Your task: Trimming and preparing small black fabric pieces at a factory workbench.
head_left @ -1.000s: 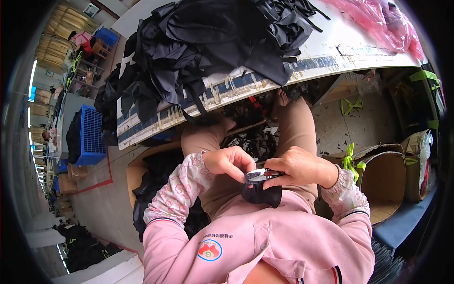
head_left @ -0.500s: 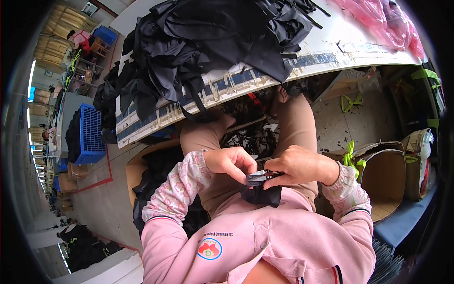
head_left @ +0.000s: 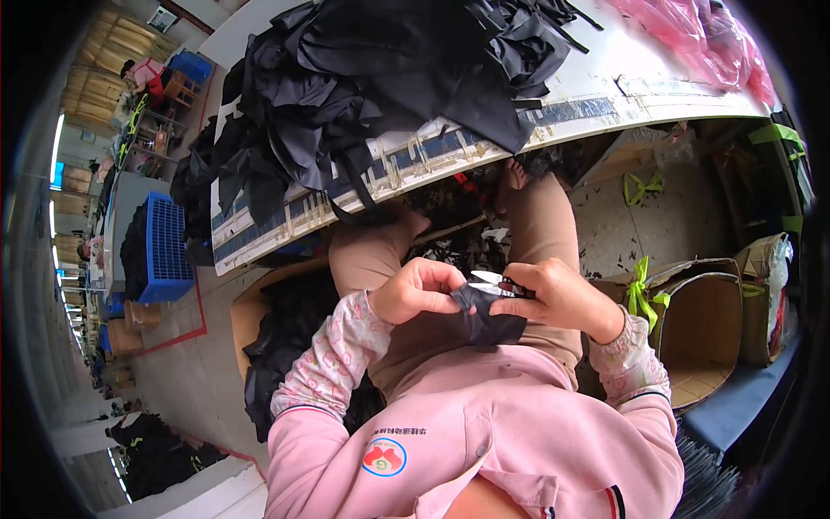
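Over my lap, my left hand (head_left: 421, 291) pinches the edge of a small piece of black fabric (head_left: 493, 327) between thumb and fingers. The cloth hangs down from the pinch toward my pink shirt. My right hand (head_left: 553, 294) is closed around a pair of small thread snips (head_left: 491, 284) with dark handles. Their silver blades point left, spread apart, right at the upper edge of the cloth beside my left fingertips. Whether a blade touches the cloth I cannot tell.
A large heap of black fabric pieces (head_left: 380, 78) covers much of the white table (head_left: 596, 130) ahead. Pink plastic (head_left: 692, 43) lies at its far right. Cardboard boxes (head_left: 705, 337) stand at my right; black cloth (head_left: 294, 337) fills a box at my left. A blue crate (head_left: 166, 246) stands further left.
Both hands have moved slightly right and the cloth has shifted with them. The snips' blades, closer together before, are now spread apart and further from my left fingers.
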`<action>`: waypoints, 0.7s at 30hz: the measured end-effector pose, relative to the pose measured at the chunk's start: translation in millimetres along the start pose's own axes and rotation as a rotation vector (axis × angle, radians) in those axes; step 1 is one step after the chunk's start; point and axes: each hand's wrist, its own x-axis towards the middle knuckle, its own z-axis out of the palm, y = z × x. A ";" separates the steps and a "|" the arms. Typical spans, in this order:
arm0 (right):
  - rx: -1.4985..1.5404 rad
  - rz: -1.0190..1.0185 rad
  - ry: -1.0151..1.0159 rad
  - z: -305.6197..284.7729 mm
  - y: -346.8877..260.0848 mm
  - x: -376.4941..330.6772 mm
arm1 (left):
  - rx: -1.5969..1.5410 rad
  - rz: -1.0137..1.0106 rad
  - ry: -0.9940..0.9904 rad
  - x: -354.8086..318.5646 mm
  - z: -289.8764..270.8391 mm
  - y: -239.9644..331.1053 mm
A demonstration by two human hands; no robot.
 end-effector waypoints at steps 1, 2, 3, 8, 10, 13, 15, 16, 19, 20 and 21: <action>-0.002 0.075 0.115 3.9 -1.9 -2.7 | 0.005 0.001 -0.006 -0.9 3.4 -2.3; -0.017 0.055 0.203 9.3 -4.6 -3.4 | 0.024 0.122 0.153 -0.6 7.6 -5.2; -0.103 0.039 0.255 13.7 -8.0 -2.9 | 0.042 0.244 0.311 0.8 11.0 -7.2; -0.247 0.008 0.295 21.5 -16.8 3.3 | 0.065 0.337 0.428 5.2 21.0 -8.6; -0.248 0.006 0.310 23.6 -14.6 4.4 | 0.067 0.366 0.412 5.4 25.0 -6.4; -0.208 0.010 0.320 22.2 -14.1 5.4 | 0.118 0.368 0.395 5.2 27.6 -5.0; -0.168 0.017 0.315 20.2 -14.1 5.0 | 0.121 0.371 0.384 5.2 29.2 -3.3; -0.120 0.018 0.307 19.5 -13.5 4.7 | 0.126 0.377 0.375 5.2 29.3 -3.0; -0.069 0.034 0.270 16.9 -11.0 3.8 | 0.158 0.362 0.382 4.5 28.8 -3.3; -0.067 0.048 0.241 16.4 -10.7 3.5 | 0.157 0.361 0.382 4.3 29.3 -3.6; -0.066 0.049 0.240 16.7 -11.3 3.4 | 0.144 0.360 0.380 4.3 29.9 -4.0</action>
